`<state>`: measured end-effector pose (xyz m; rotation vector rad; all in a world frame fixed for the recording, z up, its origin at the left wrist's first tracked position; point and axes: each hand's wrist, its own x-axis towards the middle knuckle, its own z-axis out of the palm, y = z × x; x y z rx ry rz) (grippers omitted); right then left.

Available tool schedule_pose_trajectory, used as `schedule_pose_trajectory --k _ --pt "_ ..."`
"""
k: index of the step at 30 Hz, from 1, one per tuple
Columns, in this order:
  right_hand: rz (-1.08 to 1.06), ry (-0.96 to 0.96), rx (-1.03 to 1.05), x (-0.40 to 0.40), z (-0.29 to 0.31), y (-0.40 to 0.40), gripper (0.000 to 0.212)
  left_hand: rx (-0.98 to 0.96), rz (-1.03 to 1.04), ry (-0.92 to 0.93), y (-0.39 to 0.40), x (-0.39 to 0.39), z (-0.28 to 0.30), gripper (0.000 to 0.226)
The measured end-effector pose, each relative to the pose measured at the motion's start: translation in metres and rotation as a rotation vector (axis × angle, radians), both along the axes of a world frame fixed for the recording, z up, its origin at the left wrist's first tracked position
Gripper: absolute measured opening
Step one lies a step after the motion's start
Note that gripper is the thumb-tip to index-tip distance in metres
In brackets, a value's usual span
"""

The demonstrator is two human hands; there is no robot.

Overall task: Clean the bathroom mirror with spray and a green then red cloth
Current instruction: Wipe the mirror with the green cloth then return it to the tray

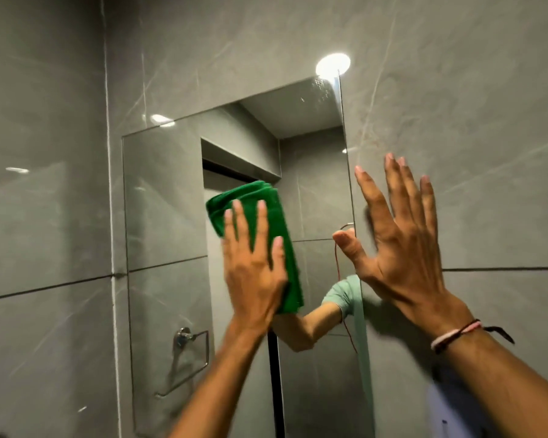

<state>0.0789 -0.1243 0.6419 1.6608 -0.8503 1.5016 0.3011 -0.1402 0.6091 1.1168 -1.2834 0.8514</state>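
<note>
A frameless mirror (165, 200) hangs on the grey tiled wall, running from upper middle down past the bottom edge. A folded green cloth (253, 203) lies flat against the glass near its middle. My left hand (253, 267) presses on the cloth with spread fingers. My right hand (396, 238) is flat on the wall tile just right of the mirror's edge, fingers apart, holding nothing; its thumb overlaps the mirror's edge. A braided band circles my right wrist. No spray bottle or red cloth is in view.
A chrome towel ring (192, 352) appears at the mirror's lower left. Droplets speckle the mirror's top right corner (321, 90). A bright light glare (332, 66) sits on the tile above the mirror. The mirror reflects a doorway and my arm in a pale green sleeve.
</note>
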Motion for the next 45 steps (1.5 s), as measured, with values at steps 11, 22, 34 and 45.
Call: schedule_pose_trajectory --k 11,22,34,45 --pt "-0.206 0.084 0.102 -0.056 -0.059 0.003 0.088 0.043 0.071 -0.112 0.001 -0.002 -0.092 0.065" --pt "-0.348 0.188 0.038 -0.054 -0.094 -0.015 0.089 0.162 0.036 0.757 -0.003 0.15 -0.213 0.067" --pt "-0.346 0.182 0.045 -0.052 -0.096 -0.014 0.089 0.202 -0.042 0.912 0.012 0.016 -0.296 0.07" --pt "-0.325 0.186 0.018 -0.054 -0.093 -0.015 0.078 0.093 -0.022 0.091 0.015 -0.131 -0.227 0.063"
